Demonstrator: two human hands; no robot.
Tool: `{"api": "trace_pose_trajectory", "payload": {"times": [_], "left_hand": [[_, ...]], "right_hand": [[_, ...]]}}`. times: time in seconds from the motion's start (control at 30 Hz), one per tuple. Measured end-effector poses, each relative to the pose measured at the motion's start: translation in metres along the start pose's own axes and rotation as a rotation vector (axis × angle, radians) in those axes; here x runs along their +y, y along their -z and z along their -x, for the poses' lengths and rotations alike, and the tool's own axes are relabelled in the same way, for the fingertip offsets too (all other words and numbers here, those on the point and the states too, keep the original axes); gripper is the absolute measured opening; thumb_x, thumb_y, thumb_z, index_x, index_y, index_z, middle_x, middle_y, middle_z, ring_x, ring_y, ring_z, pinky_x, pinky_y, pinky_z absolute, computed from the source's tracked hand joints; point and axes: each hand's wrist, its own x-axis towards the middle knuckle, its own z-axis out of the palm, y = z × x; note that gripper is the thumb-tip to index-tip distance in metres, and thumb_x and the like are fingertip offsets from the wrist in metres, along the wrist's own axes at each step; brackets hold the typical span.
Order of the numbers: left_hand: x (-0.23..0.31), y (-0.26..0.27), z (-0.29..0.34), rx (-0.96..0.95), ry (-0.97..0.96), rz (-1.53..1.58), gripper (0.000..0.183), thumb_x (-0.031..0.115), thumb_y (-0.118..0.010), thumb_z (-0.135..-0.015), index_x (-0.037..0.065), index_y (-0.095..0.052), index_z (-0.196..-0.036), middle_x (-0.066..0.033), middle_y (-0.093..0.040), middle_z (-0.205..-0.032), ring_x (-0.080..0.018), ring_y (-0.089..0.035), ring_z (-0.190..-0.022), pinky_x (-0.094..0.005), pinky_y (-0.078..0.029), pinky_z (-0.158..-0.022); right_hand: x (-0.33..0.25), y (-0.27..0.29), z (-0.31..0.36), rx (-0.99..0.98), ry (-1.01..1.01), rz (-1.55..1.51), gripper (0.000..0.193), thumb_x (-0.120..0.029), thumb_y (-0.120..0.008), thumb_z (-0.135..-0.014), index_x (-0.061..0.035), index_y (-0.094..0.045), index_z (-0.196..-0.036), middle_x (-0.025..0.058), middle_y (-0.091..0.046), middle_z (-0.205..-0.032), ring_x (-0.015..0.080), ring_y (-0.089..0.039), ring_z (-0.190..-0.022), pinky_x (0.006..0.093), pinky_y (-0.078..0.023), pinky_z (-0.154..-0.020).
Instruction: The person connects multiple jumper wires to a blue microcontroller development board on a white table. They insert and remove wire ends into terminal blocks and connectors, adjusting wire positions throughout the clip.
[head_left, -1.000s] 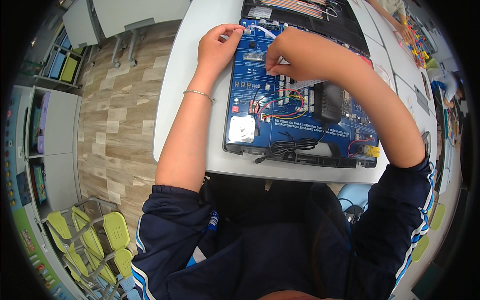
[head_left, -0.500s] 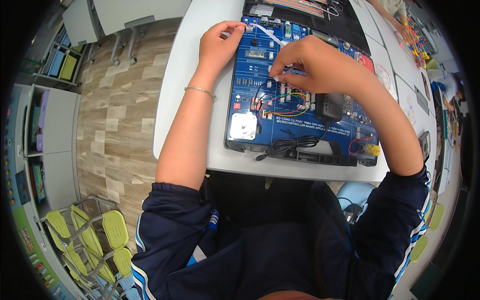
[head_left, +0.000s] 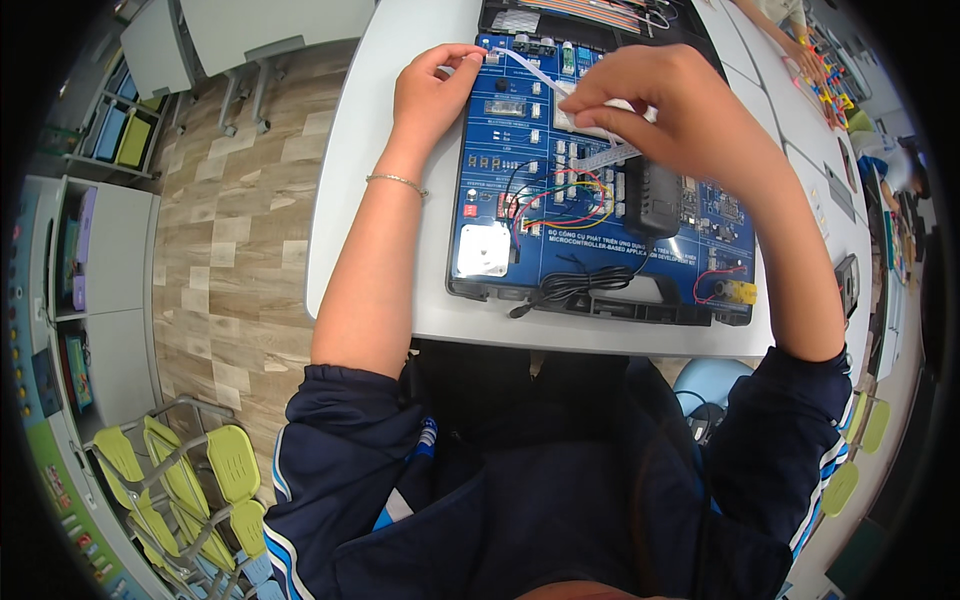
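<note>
A blue circuit-board training kit [head_left: 500, 205] lies in a black case on the white table. My left hand [head_left: 437, 90] is closed in a pinch at the board's far left corner, where one end of a white ribbon cable [head_left: 528, 68] meets the fingertips. My right hand [head_left: 655, 105] hovers over the middle of the board, thumb and fingers pinching the same cable. Part of the cable hangs below it near a row of white sockets. Beneath the right fingers a pale square part is half covered. Coloured jumper wires [head_left: 570, 190] arch between sockets near a stepper motor [head_left: 483, 250].
A black power adapter [head_left: 652, 200] rests on the board, its coiled cord [head_left: 585, 285] by the case handle. A yellow motor [head_left: 738, 291] sits at the near right corner. Behind, the case lid [head_left: 640, 35] holds wires. Another person's hand [head_left: 800, 55] handles colourful pieces at far right.
My right hand has lifted up and away from the sockets in the middle of the board, drawing the cable along. The left hand stays at the corner.
</note>
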Motion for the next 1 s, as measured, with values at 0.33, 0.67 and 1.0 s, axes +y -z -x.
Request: {"api": "trace_pose_trajectory", "payload": {"times": [0.33,0.67,1.0], "left_hand": [[-0.001,0.000,-0.001,-0.031,-0.048,-0.060,0.021,0.026,-0.065,-0.091,0.012,-0.074,-0.105,0.0004,-0.068,-0.088,-0.0070,-0.060,-0.070,-0.0210,-0.050,-0.064],[0.002,-0.001,0.000,0.004,0.003,-0.008,0.019,0.029,-0.067,-0.087,0.018,-0.076,-0.098,0.0045,-0.066,-0.082,-0.0075,-0.054,-0.065,-0.0238,-0.047,-0.064],[0.003,0.000,-0.001,-0.043,0.011,-0.058,0.021,0.027,-0.066,-0.091,0.013,-0.074,-0.105,0.0003,-0.068,-0.090,-0.0074,-0.060,-0.071,-0.0215,-0.049,-0.064]], "right_hand": [[-0.054,-0.029,0.053,-0.512,-0.413,0.092,0.013,-0.008,-0.066,-0.082,-0.0031,-0.072,-0.092,0.0136,-0.068,-0.085,0.0346,-0.065,-0.080,0.0420,-0.052,-0.069],[-0.058,-0.017,0.058,-0.244,-0.290,0.089,0.016,-0.007,-0.066,-0.084,-0.0030,-0.071,-0.099,0.0120,-0.066,-0.084,0.0287,-0.065,-0.077,0.0382,-0.051,-0.065],[0.006,0.013,-0.003,-0.112,-0.123,0.062,0.013,-0.009,-0.068,-0.086,-0.0018,-0.072,-0.096,0.0114,-0.065,-0.084,0.0216,-0.063,-0.076,0.0300,-0.050,-0.066]]}}
